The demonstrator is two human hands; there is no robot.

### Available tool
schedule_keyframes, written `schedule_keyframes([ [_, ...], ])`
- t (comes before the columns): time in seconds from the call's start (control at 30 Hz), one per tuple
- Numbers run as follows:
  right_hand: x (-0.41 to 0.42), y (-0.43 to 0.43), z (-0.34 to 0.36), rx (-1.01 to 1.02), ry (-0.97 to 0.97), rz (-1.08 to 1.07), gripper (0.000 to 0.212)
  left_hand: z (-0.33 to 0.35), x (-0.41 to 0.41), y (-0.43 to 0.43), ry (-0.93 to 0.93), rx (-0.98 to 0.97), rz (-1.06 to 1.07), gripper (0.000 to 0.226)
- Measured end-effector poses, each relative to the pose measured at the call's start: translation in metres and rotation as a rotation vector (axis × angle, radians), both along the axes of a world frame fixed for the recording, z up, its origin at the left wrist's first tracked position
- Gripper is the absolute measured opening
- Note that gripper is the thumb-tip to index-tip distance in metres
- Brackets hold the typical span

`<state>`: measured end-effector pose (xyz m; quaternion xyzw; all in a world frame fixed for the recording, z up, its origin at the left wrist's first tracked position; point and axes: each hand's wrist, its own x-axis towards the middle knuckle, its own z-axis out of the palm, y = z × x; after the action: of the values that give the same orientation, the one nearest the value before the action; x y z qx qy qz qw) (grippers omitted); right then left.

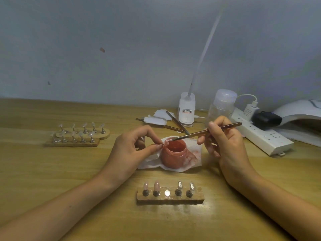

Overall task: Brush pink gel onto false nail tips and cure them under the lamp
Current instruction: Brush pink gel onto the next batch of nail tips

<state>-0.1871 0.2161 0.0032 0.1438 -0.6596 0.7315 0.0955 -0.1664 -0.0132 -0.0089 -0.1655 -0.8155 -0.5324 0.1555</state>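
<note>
Left hand [137,146]: thumb and forefinger pinch a small nail tip [166,141] over the jar's rim; the tip's lower part is hidden by the fingers.
Right hand [224,143]: grips the brush [206,131], its bristle end at the nail tip; whether they touch is too small to tell.
Jar [173,153]: open, pink inside, on stained tissue [192,159] between the hands.
Near stand [170,197]: two pink tips at its left end; the two on the right are pale and unclear.
Lamp [298,112]: on the table at far right, cut off by the frame edge.
</note>
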Motion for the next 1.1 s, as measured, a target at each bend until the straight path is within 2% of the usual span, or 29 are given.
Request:
schedule_keyframes([
  [0.17, -0.0002, 0.0012, 0.0003, 0.028, -0.041, -0.080, 0.018, 0.0008, 0.0000, 0.0014, -0.001, -0.002, -0.005, 0.007],
  [0.3, 0.0027, -0.0020, 0.0019, 0.034, -0.006, 0.010, 0.022, 0.0005, 0.0002, 0.0016, 0.008, -0.005, -0.008, 0.010],
  [0.43, 0.0008, 0.0008, 0.0008, 0.020, -0.048, -0.055, 0.021, 0.0016, 0.0000, 0.0016, 0.002, -0.008, -0.005, 0.009],
  [0.57, 0.0013, -0.0008, 0.0014, 0.025, -0.021, 0.003, 0.027, 0.0022, -0.0004, 0.0019, 0.004, -0.003, -0.011, 0.008],
  [0.73, -0.0005, 0.0013, 0.0011, 0.003, -0.062, -0.048, 0.024, 0.0026, 0.0009, 0.0019, -0.007, 0.013, -0.015, 0.007],
  [1.1, -0.0002, 0.0000, 0.0032, 0.015, -0.055, -0.019, 0.026, 0.0030, 0.0011, 0.0024, -0.009, 0.011, -0.017, 0.008],
])
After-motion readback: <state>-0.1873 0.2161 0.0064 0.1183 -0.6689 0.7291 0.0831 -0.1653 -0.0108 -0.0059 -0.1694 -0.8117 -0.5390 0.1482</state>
